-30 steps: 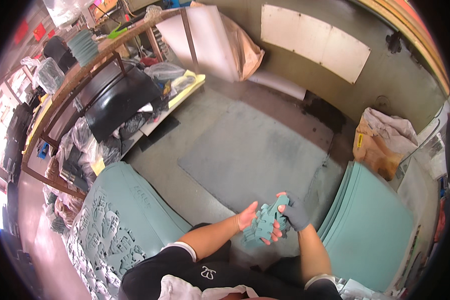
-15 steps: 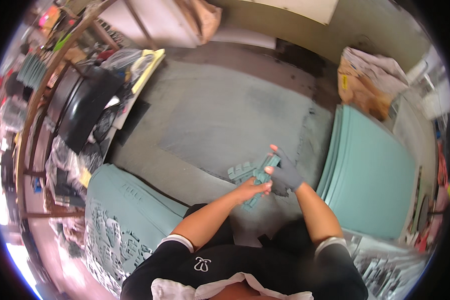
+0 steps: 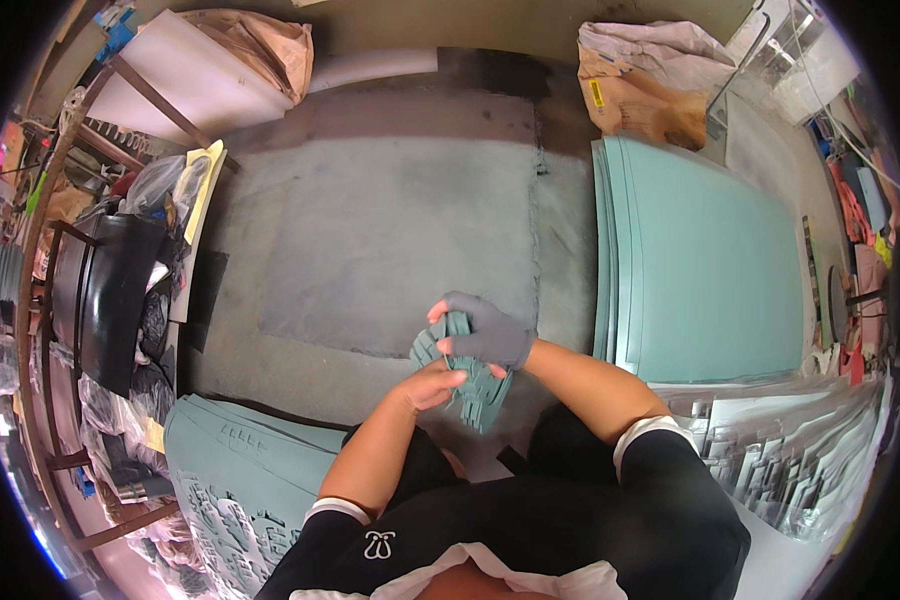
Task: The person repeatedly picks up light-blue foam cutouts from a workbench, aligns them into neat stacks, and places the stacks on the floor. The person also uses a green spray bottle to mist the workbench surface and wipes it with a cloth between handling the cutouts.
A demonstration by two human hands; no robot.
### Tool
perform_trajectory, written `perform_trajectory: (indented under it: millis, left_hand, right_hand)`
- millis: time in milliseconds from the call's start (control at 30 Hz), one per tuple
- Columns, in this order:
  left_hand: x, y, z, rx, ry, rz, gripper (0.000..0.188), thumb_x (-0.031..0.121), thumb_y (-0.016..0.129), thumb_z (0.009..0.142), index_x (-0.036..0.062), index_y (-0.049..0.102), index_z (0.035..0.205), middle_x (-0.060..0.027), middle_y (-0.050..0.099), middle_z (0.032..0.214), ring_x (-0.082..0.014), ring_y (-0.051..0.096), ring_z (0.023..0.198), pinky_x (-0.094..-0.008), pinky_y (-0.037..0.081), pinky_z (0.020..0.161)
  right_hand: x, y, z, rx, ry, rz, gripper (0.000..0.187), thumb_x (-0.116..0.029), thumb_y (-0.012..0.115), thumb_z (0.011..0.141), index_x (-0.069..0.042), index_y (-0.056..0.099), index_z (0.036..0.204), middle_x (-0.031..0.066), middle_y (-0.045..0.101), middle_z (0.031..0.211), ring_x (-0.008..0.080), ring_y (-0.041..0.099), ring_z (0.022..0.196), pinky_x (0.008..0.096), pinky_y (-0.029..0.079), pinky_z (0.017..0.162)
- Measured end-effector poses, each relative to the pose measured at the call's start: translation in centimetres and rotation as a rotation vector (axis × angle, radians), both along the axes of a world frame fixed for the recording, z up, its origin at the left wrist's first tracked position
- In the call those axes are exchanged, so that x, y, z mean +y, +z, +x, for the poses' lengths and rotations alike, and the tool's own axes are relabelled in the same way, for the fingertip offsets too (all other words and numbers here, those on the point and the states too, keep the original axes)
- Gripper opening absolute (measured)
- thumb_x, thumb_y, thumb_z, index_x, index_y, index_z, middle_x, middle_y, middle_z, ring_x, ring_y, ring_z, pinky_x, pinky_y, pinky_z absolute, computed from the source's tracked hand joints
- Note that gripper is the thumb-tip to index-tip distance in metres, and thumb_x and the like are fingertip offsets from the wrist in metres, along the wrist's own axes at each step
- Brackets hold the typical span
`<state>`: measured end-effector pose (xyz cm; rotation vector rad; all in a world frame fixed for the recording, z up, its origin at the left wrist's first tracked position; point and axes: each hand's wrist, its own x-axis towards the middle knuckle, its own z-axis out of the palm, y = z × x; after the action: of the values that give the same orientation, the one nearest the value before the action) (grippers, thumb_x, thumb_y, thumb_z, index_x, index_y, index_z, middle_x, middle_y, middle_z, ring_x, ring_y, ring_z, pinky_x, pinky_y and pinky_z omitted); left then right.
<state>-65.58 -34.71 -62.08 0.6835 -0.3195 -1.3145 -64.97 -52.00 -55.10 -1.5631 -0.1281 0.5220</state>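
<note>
Between my two hands is a small bundle of grey-green cut-out sheet pieces (image 3: 480, 398), some of them fanned out at uneven angles. My left hand (image 3: 434, 385), bare, grips the bundle from its lower left side, thumb across the front. Over the top and right of the bundle my right hand (image 3: 482, 330) is closed, in a dark grey glove that leaves the fingertips bare. Its palm hides part of the pieces. Both hands are above the near edge of a grey work surface (image 3: 400, 230).
On the right lies a stack of large green sheets (image 3: 710, 260), with cut pieces under clear plastic (image 3: 770, 450) nearer me. Green sheets with cut-outs (image 3: 260, 440) lie at lower left. A black curved panel (image 3: 120, 300) and plastic bags (image 3: 120, 420) line the left. A brown paper sack (image 3: 650, 95) stands behind.
My view has turned to the right. My right hand has come round over the top of the pieces, which have tilted and drawn closer together. My left hand keeps its grip.
</note>
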Motion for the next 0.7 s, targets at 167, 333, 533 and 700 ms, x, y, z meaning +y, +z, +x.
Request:
perform_trajectory:
  millis: [167,333,533,700]
  left_hand:
    - [-0.7,1.6,-0.9,-0.074,0.133,0.477,0.084,0.025,0.073,0.069,-0.0014,0.028,0.135,-0.0146,0.037,0.134,-0.0257,0.034,0.126,-0.0382,0.028,0.103]
    - [-0.6,2.8,-1.3,-0.370,0.206,0.687,0.088,0.023,0.076,0.064,-0.0026,0.028,0.134,-0.0141,0.040,0.129,-0.0255,0.036,0.123,-0.0356,0.029,0.102]
    - [0.0,3.6,-1.0,-0.145,0.136,0.369,0.056,0.017,0.075,0.065,0.0028,0.052,0.114,-0.0070,0.055,0.110,-0.0176,0.047,0.108,-0.0315,0.036,0.094]
    - [3.1,3.6,-1.1,-0.127,0.488,0.554,0.036,0.015,0.073,0.071,0.0040,0.060,0.102,-0.0041,0.061,0.094,-0.0144,0.056,0.090,-0.0294,0.042,0.085]
  right_hand:
    - [0.4,-1.6,-0.2,-0.152,0.033,-0.062,0.031,-0.018,0.062,0.073,-0.010,0.052,0.102,0.0053,0.049,0.102,0.0180,0.051,0.092,0.0313,0.044,0.078]
    - [0.7,-3.3,-0.1,-0.399,-0.011,0.031,0.029,-0.011,0.061,0.072,-0.005,0.052,0.099,0.0059,0.051,0.097,0.0158,0.050,0.090,0.0291,0.042,0.080]
    - [0.4,-2.8,0.3,-0.049,-0.002,0.029,0.031,-0.011,0.057,0.075,-0.004,0.053,0.104,0.0048,0.052,0.100,0.0136,0.050,0.092,0.0277,0.042,0.081]
    - [-3.3,-8.1,3.3,-0.011,-0.180,0.212,0.055,-0.038,0.050,0.088,-0.001,0.042,0.127,0.0081,0.053,0.116,0.0164,0.049,0.107,0.0297,0.037,0.092]
